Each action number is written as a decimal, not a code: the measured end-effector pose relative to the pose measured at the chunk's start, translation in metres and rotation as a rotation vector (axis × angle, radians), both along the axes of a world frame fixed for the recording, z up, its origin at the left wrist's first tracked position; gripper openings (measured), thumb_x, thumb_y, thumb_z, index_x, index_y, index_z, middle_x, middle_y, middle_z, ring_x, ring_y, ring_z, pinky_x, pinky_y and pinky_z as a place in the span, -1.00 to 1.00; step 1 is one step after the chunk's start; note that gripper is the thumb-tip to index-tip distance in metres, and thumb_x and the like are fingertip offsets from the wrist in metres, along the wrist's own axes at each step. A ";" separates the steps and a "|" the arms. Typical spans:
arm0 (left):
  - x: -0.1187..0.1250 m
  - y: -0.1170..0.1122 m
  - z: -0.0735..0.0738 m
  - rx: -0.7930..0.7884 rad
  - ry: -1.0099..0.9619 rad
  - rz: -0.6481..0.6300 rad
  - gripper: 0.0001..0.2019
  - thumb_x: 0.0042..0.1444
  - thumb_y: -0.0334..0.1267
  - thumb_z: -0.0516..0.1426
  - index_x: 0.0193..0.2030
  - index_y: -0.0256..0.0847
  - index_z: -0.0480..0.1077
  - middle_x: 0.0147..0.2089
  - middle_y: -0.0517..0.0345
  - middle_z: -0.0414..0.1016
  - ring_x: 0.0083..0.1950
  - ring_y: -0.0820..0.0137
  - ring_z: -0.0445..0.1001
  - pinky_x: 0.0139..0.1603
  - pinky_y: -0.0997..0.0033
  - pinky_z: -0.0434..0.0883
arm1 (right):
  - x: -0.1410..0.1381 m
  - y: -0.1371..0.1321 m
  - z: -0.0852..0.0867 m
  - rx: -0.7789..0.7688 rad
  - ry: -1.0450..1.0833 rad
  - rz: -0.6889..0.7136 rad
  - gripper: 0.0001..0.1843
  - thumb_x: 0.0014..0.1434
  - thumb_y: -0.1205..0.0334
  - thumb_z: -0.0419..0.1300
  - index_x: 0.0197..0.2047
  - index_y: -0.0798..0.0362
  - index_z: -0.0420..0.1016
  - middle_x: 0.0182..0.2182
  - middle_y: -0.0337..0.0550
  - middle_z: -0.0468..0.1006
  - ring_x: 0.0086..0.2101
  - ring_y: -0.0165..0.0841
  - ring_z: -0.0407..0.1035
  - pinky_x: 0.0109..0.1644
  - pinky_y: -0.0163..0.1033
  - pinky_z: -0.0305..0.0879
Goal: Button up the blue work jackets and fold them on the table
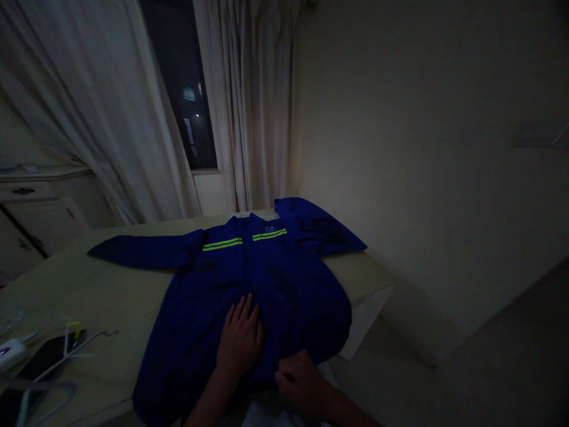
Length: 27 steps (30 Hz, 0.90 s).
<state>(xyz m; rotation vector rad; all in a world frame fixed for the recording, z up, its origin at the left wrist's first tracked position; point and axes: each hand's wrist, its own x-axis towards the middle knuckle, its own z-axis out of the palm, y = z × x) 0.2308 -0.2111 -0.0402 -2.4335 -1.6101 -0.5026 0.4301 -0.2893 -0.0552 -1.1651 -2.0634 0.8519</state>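
Note:
A dark blue work jacket [213, 284] with paired yellow-green stripes across the chest lies spread on the table, front side up. Its sleeves reach out to the left and right, and the collar points to the far edge. My left hand [240, 335] rests flat on the jacket's lower front, left of the centre line, fingers stretched out. Farther right, at the bottom hem, my right hand [301, 382] is closed with curled fingers on the jacket's edge. The cloth inside that grip is mostly hidden, and the scene is dim.
The pale table [128, 296] ends at a corner on the right, close to the wall [422, 148]. On its left side lie a dark phone-like device [48, 356], white cables [91, 338] and a white plastic device [12, 353]. Behind hang long curtains [253, 107]; a cabinet [40, 213] stands at left.

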 end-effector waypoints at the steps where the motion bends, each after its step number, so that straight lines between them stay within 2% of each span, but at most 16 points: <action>1: 0.000 0.000 0.000 0.001 0.005 -0.003 -0.50 0.36 -0.22 -0.01 0.37 -0.20 0.44 0.51 -0.13 0.25 0.49 -0.01 0.27 0.45 -0.16 0.24 | 0.005 -0.001 0.004 -0.053 0.039 0.003 -0.54 0.25 0.00 0.07 -0.59 0.01 0.04 -0.65 -0.36 0.05 -0.59 -0.48 -0.01 -0.42 -0.25 -0.18; 4: 0.000 -0.001 0.000 0.004 0.009 -0.017 -0.45 0.34 -0.22 0.01 0.46 -0.14 0.33 0.52 -0.12 0.24 0.50 -0.02 0.26 0.44 -0.17 0.23 | 0.025 -0.001 0.016 -0.185 0.188 -0.044 -0.41 0.33 -0.21 0.00 -0.60 0.00 0.16 -0.64 -0.32 0.16 -0.55 -0.45 0.08 -0.40 -0.28 -0.05; 7: 0.000 -0.001 0.003 -0.005 -0.004 -0.017 -0.43 0.35 -0.21 0.01 0.48 -0.13 0.30 0.52 -0.11 0.24 0.50 -0.02 0.25 0.46 -0.16 0.21 | 0.047 0.005 0.017 -0.332 0.316 -0.118 -0.36 0.26 -0.37 0.03 -0.58 -0.01 0.24 -0.64 -0.31 0.23 -0.57 -0.44 0.12 -0.43 -0.29 0.01; 9: 0.000 -0.002 0.005 -0.016 -0.009 -0.012 -0.44 0.36 -0.20 0.00 0.48 -0.15 0.31 0.51 -0.12 0.25 0.50 -0.02 0.26 0.47 -0.16 0.19 | 0.058 0.012 0.011 -0.438 0.359 -0.171 -0.40 0.18 -0.37 0.08 -0.54 -0.01 0.28 -0.64 -0.32 0.26 -0.59 -0.44 0.10 -0.46 -0.29 0.01; 11: 0.001 -0.003 0.006 -0.027 -0.006 -0.008 -0.45 0.37 -0.19 -0.01 0.47 -0.17 0.32 0.50 -0.13 0.27 0.50 0.00 0.26 0.48 -0.15 0.17 | 0.063 0.016 0.005 -0.492 0.306 -0.197 -0.47 0.18 -0.28 0.07 -0.54 0.00 0.31 -0.63 -0.30 0.30 -0.60 -0.44 0.12 -0.46 -0.30 0.02; 13: 0.002 -0.006 0.009 -0.043 0.004 -0.007 -0.45 0.39 -0.19 -0.02 0.48 -0.16 0.29 0.52 -0.11 0.25 0.51 0.03 0.24 0.49 -0.14 0.15 | 0.062 0.018 0.005 -0.455 0.126 -0.203 -0.57 0.20 -0.09 0.08 -0.57 0.01 0.32 -0.63 -0.28 0.33 -0.57 -0.43 0.19 -0.42 -0.29 0.03; 16: 0.004 -0.013 0.017 -0.094 0.036 -0.019 -0.43 0.39 -0.25 -0.05 0.52 -0.09 0.22 0.56 -0.03 0.17 0.54 0.05 0.18 0.50 -0.20 0.13 | 0.054 0.019 0.026 -0.251 -0.189 -0.277 -0.75 0.16 0.17 0.15 -0.52 0.04 0.40 -0.57 -0.26 0.43 -0.49 -0.40 0.32 -0.35 -0.29 0.01; 19: 0.001 -0.009 0.034 -0.190 0.084 -0.066 -0.44 0.36 -0.26 -0.04 0.48 -0.05 0.27 0.55 -0.03 0.20 0.51 0.00 0.23 0.41 -0.25 0.24 | 0.039 0.033 0.060 -0.048 -0.295 -0.334 -0.77 0.28 0.14 0.17 -0.39 0.02 0.50 -0.50 -0.26 0.53 -0.46 -0.41 0.38 -0.32 -0.29 0.02; 21: -0.003 0.011 0.051 -0.293 0.126 -0.142 -0.50 0.33 -0.26 -0.01 0.37 -0.01 0.39 0.44 -0.06 0.39 0.36 -0.01 0.42 0.24 -0.14 0.42 | 0.025 0.060 0.083 0.084 -0.290 -0.330 -0.66 0.39 0.01 0.14 -0.34 0.02 0.51 -0.46 -0.24 0.56 -0.44 -0.40 0.40 -0.29 -0.29 0.06; 23: -0.007 0.048 0.069 -0.391 0.157 -0.158 -0.63 0.31 -0.26 0.01 0.15 -0.02 0.53 0.17 -0.06 0.61 0.09 0.06 0.61 0.04 0.03 0.52 | 0.009 0.105 0.101 0.181 -0.295 -0.313 -0.59 0.43 -0.09 0.11 -0.30 0.01 0.53 -0.41 -0.22 0.60 -0.38 -0.38 0.44 -0.26 -0.29 0.10; 25: -0.011 0.097 0.084 -0.415 0.151 -0.082 -0.69 0.33 -0.26 -0.01 -0.05 -0.08 0.57 -0.09 -0.06 0.67 -0.12 0.11 0.67 -0.06 0.12 0.53 | -0.011 0.162 0.112 0.216 -0.332 -0.307 -0.58 0.45 -0.13 0.09 -0.22 -0.01 0.55 -0.31 -0.19 0.64 -0.29 -0.34 0.49 -0.22 -0.29 0.15; 27: -0.015 0.151 0.092 -0.351 0.113 0.019 -0.64 0.37 -0.25 -0.07 -0.06 -0.15 0.57 -0.09 -0.12 0.67 -0.07 0.09 0.67 0.00 0.11 0.52 | -0.033 0.224 0.115 0.207 -0.394 -0.300 -0.60 0.46 -0.14 0.09 -0.12 -0.02 0.57 -0.17 -0.14 0.66 -0.18 -0.28 0.53 -0.16 -0.27 0.22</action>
